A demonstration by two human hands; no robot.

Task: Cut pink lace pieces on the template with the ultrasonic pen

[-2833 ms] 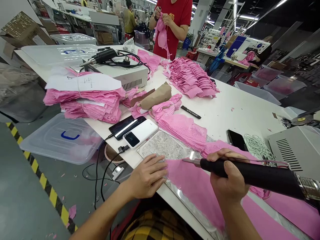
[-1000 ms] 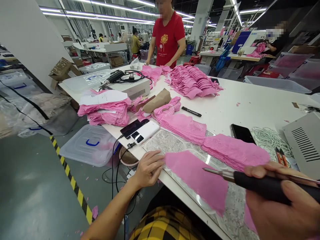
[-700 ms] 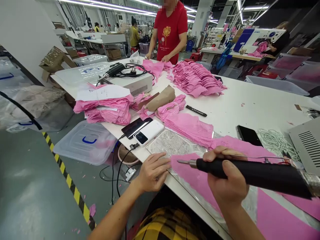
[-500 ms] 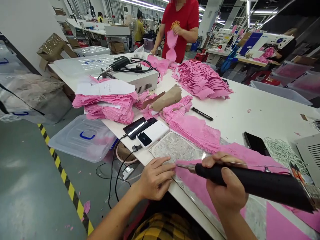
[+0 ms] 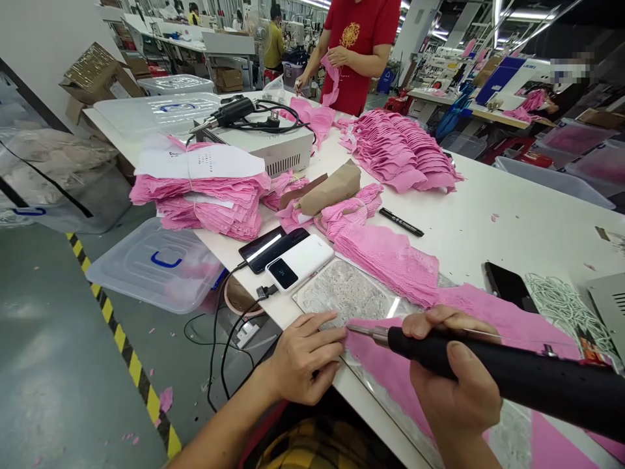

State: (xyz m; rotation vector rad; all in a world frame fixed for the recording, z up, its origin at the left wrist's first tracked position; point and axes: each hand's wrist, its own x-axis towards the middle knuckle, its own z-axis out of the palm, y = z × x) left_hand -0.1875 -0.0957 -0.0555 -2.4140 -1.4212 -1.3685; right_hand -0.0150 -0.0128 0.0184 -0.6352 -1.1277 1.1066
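Observation:
My right hand [image 5: 456, 368] is wrapped round a black handheld cutter [image 5: 508, 365], a thick barrel with a slim pointed metal tip. The tip meets the left end of a pink fabric piece [image 5: 385, 368] near the table's front edge. My left hand [image 5: 307, 355] is closed at that same end, fingers bent together and fingertips at the fabric's corner; the thumb is partly hidden. Under the fabric lies a grey marbled board [image 5: 346, 290]. Just beyond, a layered stack of pink cut pieces [image 5: 390, 257] overlaps the board.
A white power bank [image 5: 305, 257] with cables and dark phones lies left of the board. Bundled pink pieces [image 5: 209, 208], a grey box [image 5: 283, 153] bearing another tool and a black marker [image 5: 401, 222] are farther back. A co-worker in red [image 5: 351, 52] handles pink fabric across the table.
The view has shifted slightly. My right hand and the cutter appear a little farther right and lower, the tip still by my left fingertips. The co-worker's pink piece has been raised and folded.

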